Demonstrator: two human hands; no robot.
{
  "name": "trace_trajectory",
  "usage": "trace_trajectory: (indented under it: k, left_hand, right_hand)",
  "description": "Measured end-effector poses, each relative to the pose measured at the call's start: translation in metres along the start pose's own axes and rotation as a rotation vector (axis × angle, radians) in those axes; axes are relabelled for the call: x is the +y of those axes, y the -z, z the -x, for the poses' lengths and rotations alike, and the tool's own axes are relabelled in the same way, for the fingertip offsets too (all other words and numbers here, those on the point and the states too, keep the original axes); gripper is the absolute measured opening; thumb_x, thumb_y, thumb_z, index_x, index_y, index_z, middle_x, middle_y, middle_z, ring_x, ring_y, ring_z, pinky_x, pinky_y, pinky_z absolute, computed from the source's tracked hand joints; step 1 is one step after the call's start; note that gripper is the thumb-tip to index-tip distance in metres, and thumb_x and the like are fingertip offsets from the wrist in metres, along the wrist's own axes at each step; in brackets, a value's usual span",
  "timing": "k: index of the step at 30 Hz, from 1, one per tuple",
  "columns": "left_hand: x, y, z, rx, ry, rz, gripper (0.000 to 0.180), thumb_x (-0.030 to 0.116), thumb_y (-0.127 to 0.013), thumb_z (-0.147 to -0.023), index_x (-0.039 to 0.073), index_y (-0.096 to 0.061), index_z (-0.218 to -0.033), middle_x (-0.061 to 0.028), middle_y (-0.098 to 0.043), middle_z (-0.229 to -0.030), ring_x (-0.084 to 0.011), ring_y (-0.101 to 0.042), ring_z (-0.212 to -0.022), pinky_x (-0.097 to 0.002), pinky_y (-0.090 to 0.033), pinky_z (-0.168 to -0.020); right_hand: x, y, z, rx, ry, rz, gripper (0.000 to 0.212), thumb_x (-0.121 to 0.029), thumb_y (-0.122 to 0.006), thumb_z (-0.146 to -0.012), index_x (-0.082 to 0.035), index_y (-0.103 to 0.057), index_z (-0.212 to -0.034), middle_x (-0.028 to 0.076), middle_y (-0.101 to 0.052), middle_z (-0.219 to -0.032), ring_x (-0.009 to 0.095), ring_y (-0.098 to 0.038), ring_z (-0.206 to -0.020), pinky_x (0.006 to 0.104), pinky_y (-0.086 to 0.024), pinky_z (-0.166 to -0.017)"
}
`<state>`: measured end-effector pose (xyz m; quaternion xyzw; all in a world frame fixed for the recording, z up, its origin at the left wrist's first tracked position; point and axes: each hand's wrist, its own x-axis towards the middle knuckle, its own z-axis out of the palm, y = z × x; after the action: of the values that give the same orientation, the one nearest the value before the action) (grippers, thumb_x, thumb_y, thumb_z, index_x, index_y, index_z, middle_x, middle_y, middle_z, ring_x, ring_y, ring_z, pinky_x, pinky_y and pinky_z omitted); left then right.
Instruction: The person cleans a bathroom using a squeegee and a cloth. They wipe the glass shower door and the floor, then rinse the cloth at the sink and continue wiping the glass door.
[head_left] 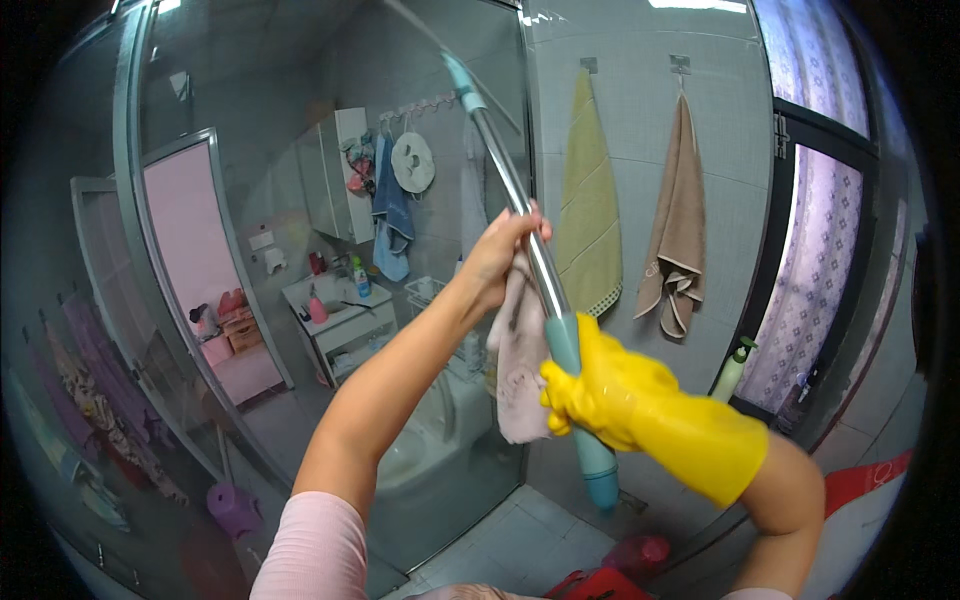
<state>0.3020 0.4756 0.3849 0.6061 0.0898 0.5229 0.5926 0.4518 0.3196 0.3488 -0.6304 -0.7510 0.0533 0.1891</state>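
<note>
A long squeegee (pixel 500 155) slants up in front of me, with a shiny metal pole and a teal grip. Its thin blade lies against the glass panel (pixel 330 60) near the top of the view. My bare left hand (pixel 498 258) is closed around the metal pole. From that same hand hangs a pale pinkish cloth (pixel 522 365), partly hidden behind the pole. Lower down, my right hand (pixel 625 390), in a yellow rubber glove, wraps round the teal grip, whose butt end pokes out below it.
An olive towel (pixel 590 200) and a brown towel (pixel 678 220) hang on the tiled wall at right. A green pump bottle (pixel 733 372) stands by the dark-framed window. The glass shows a washbasin (pixel 340 300) and a doorway. Something red (pixel 595 585) sits at the bottom.
</note>
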Motion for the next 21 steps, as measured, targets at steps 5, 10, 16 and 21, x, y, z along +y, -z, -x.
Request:
trace_trajectory:
  k: [5, 10, 16, 21]
  left_hand:
    - [-0.032, 0.032, 0.060, -0.016, 0.076, -0.043, 0.014, 0.012, -0.054, -0.079, 0.013, -0.042, -0.087, -0.0038, -0.055, -0.072, -0.0114, -0.053, -0.064, -0.0239, -0.047, -0.057]
    - [-0.096, 0.048, 0.128, 0.042, 0.241, -0.057, 0.013, 0.007, -0.053, -0.079, 0.010, -0.043, -0.087, -0.0068, -0.057, -0.073, -0.0138, -0.057, -0.071, -0.0266, -0.048, -0.064]
    - [-0.173, 0.042, 0.234, 0.119, 0.461, 0.178, 0.013, 0.009, -0.053, -0.080, 0.009, -0.043, -0.088, -0.0096, -0.055, -0.081, -0.0178, -0.056, -0.081, -0.0314, -0.046, -0.074]
    - [-0.232, 0.033, 0.283, 0.113, 0.568, 0.300, 0.010, 0.007, -0.050, -0.081, 0.010, -0.042, -0.087, -0.0105, -0.057, -0.083, -0.0175, -0.055, -0.084, -0.0313, -0.046, -0.075]
  right_hand:
    - [0.012, -0.071, -0.004, -0.098, 0.106, -0.247, 0.068, -0.026, -0.055, -0.080, -0.008, -0.017, -0.134, 0.025, -0.058, -0.089, 0.043, -0.057, -0.077, 0.0471, -0.046, -0.067]
    - [0.048, -0.172, 0.025, -0.150, 0.151, -0.247, 0.070, -0.027, -0.055, -0.079, -0.001, -0.017, -0.132, 0.028, -0.058, -0.086, 0.043, -0.057, -0.070, 0.0502, -0.045, -0.065]
    - [0.093, -0.258, 0.090, -0.386, 0.183, -0.203, 0.071, -0.032, -0.055, -0.079, -0.001, -0.018, -0.131, 0.028, -0.057, -0.088, 0.043, -0.057, -0.071, 0.0500, -0.045, -0.065]
    - [0.151, -0.356, 0.145, -0.394, 0.160, -0.460, 0.069, -0.029, -0.056, -0.078, 0.000, -0.020, -0.130, 0.027, -0.056, -0.093, 0.041, -0.058, -0.077, 0.0472, -0.045, -0.069]
